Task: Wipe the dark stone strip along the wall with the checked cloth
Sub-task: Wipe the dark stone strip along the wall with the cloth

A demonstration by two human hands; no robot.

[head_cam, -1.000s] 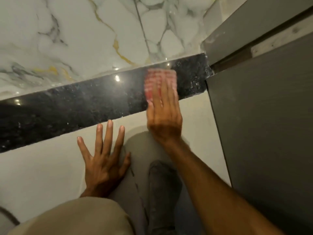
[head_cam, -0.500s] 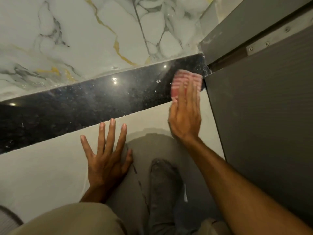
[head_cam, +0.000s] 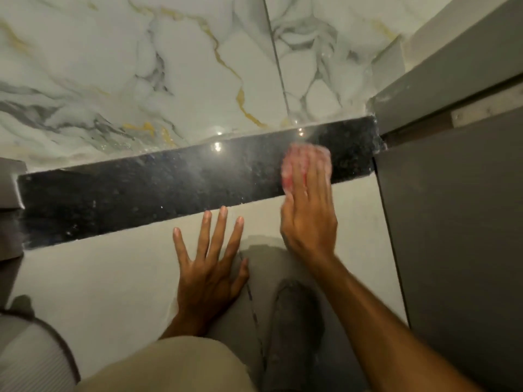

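Note:
The dark speckled stone strip [head_cam: 141, 190] runs from lower left to upper right at the foot of the marble wall. My right hand [head_cam: 308, 213] lies flat with its fingers pressing a red and white checked cloth [head_cam: 291, 159] onto the right part of the strip; the cloth is blurred and mostly hidden under my fingers. My left hand [head_cam: 209, 261] rests flat on the pale floor just below the strip, fingers spread, holding nothing.
A grey door or panel [head_cam: 452, 236] stands at the right, ending the strip. White marble wall tiles [head_cam: 141, 80] with gold veins rise behind. A grey block [head_cam: 10, 188] sits at the strip's left end. My knee [head_cam: 175, 366] and a ribbed white object [head_cam: 28, 355] are at the bottom.
My right hand slid the cloth right to the strip's end by the grey panel, then back left a little. The view has widened leftward. My left hand stays planted.

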